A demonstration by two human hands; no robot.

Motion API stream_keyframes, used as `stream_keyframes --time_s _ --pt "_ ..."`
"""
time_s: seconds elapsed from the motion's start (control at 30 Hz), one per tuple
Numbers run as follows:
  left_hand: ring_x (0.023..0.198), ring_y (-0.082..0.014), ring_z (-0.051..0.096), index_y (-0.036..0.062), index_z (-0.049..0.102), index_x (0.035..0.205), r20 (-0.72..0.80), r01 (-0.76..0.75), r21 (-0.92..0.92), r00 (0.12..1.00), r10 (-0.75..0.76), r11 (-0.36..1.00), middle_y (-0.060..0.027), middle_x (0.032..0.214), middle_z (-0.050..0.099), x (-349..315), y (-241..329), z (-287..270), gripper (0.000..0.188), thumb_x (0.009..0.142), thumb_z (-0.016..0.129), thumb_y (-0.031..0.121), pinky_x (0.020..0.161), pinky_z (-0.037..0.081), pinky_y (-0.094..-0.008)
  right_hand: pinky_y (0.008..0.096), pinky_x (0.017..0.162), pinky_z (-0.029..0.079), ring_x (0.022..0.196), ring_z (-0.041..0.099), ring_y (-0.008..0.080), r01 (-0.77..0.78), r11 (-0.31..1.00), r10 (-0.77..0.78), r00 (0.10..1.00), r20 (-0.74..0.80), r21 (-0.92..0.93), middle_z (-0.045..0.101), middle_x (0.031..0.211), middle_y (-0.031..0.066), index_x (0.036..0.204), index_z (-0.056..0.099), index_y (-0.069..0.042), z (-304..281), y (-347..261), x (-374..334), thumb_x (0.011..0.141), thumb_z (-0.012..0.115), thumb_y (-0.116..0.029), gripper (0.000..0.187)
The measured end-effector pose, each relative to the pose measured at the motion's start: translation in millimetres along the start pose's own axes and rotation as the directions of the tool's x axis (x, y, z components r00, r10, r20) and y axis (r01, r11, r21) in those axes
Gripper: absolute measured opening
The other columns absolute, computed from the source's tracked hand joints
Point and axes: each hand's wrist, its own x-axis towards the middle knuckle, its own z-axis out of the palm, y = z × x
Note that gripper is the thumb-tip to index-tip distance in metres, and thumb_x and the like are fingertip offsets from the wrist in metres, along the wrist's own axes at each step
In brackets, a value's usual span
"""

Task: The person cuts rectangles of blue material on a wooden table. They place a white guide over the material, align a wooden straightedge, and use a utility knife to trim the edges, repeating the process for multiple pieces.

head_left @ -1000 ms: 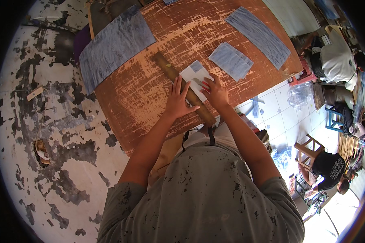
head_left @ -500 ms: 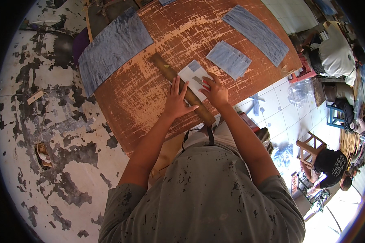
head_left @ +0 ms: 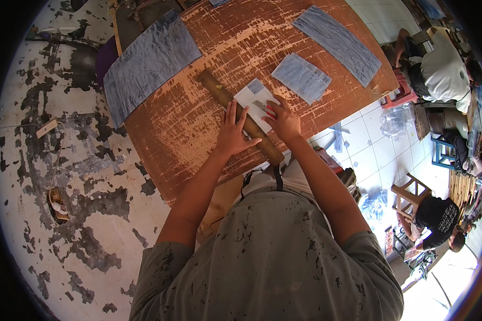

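A brown, worn straight bar (head_left: 211, 88) lies slantwise on the table, its near end close to my body. My left hand (head_left: 234, 131) rests on it with fingers spread, pressing it down. Along the bar's right side lies a white sheet (head_left: 245, 96) with a grey-blue patch (head_left: 256, 85) at its far corner. My right hand (head_left: 285, 120) is over the sheet's right edge, its fingers curled round a small red thing (head_left: 271, 111) whose kind I cannot make out. A flat grey piece (head_left: 259, 105) shows on the sheet beside those fingers.
The reddish-brown table (head_left: 171, 134) has a scratched top. A large grey-blue marbled sheet (head_left: 152, 64) lies at left, a long one (head_left: 340, 45) at far right, smaller pieces (head_left: 301, 78) between. Two people sit at right, near a wooden stool (head_left: 411, 193).
Both hands stay almost where they were on the bar and sheet. At the far right, a seated person's arm has shifted.
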Motion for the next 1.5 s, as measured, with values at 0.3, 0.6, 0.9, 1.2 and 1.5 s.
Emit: stream_keyframes --time_s 0.3,0.6,0.9,1.2,1.5 --pt "0.163 -0.0506 0.014 0.0104 0.030 0.171 0.013 0.020 -0.012 1.000 -0.020 1.000 -0.0274 0.177 0.009 -0.6 1.3 -1.2 0.126 0.077 0.079 0.078 0.128 0.022 -0.0674 0.0489 0.090 0.064 0.108 0.076 0.0354 0.001 1.000 -0.001 1.000 -0.007 -0.023 0.055 0.157 0.0068 0.140 0.069 -0.018 0.2 -0.9 -1.6 0.087 0.087 -0.035 0.059" --pt "0.163 -0.0512 0.016 0.0081 0.032 0.169 0.029 0.025 -0.025 0.999 -0.024 0.999 -0.0290 0.176 0.012 1.3 2.8 -3.4 0.126 0.076 0.081 0.077 0.129 0.019 -0.0673 0.0483 0.087 0.064 0.105 0.077 0.0352 0.037 0.999 -0.037 0.998 -0.053 -0.011 0.051 0.158 0.0080 0.143 0.067 -0.016 7.1 -0.8 -5.7 0.090 0.084 -0.035 0.059" --pt "0.162 -0.0511 0.017 0.0093 0.033 0.168 0.017 0.013 -0.015 1.000 -0.013 1.000 -0.0284 0.176 0.014 3.8 4.5 -6.6 0.124 0.075 0.084 0.074 0.125 0.026 -0.0690 0.0502 0.088 0.063 0.104 0.076 0.0383 0.036 0.999 -0.035 0.998 -0.055 0.024 0.052 0.154 0.0094 0.140 0.069 -0.017 -2.4 -2.2 -4.1 0.089 0.085 -0.035 0.056" --pt "0.164 -0.0466 0.016 0.0015 0.025 0.169 0.018 0.054 -0.024 0.998 -0.054 0.998 -0.0267 0.176 0.014 2.9 2.5 -3.3 0.137 0.072 0.084 0.077 0.127 0.023 -0.0689 0.0491 0.091 0.063 0.109 0.075 0.0352 -0.005 1.000 0.004 1.000 -0.016 -0.009 0.052 0.154 0.0084 0.140 0.069 -0.019 -2.6 -4.9 -3.1 0.089 0.085 -0.036 0.057" --pt "0.167 -0.0411 0.007 -0.0001 0.010 0.172 0.054 0.174 0.069 0.983 -0.178 0.982 -0.0249 0.179 0.006 3.2 7.6 -6.5 0.156 0.063 0.084 0.084 0.128 0.013 -0.0717 0.0496 0.089 0.063 0.108 0.076 0.0357 -0.025 0.999 0.025 1.000 -0.007 -0.031 0.054 0.153 0.0055 0.137 0.070 -0.020 -3.9 -8.6 -2.4 0.086 0.087 -0.035 0.056"
